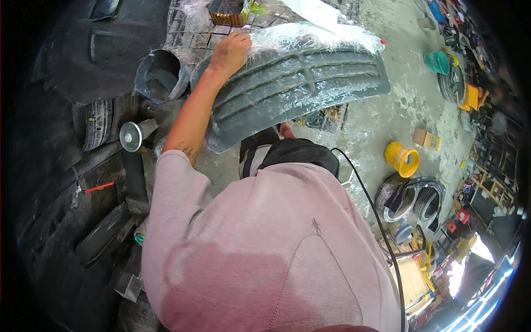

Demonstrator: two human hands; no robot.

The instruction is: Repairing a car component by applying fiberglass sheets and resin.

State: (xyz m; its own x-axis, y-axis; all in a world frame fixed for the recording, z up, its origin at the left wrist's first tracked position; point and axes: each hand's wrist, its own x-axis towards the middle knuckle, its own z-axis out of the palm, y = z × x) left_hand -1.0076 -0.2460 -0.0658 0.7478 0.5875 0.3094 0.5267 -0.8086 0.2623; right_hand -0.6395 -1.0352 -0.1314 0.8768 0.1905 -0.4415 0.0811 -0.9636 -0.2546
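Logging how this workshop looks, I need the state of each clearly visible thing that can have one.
Ribbed panel: dark, streaked with white
White fibres: frayed along the panel's far edge
Left hand: fingers curled at that edge; firmness of grip unclear
Dark bucket: open-topped
Yellow bucket: cannot tell whether open
Shirt: darker patch across the front, possibly damp
Black cable: bent in a long curve

From my remote seat, I have the panel (310, 77) across the upper middle of the frame, with fibre matting (315, 36) along its upper edge and the left hand (232, 51) at its upper-left part. Left of it I see a tub (142, 84); above the hand, a basket (228, 19). Right of centre, a pail (396, 157) lies below-left of a box (426, 139).
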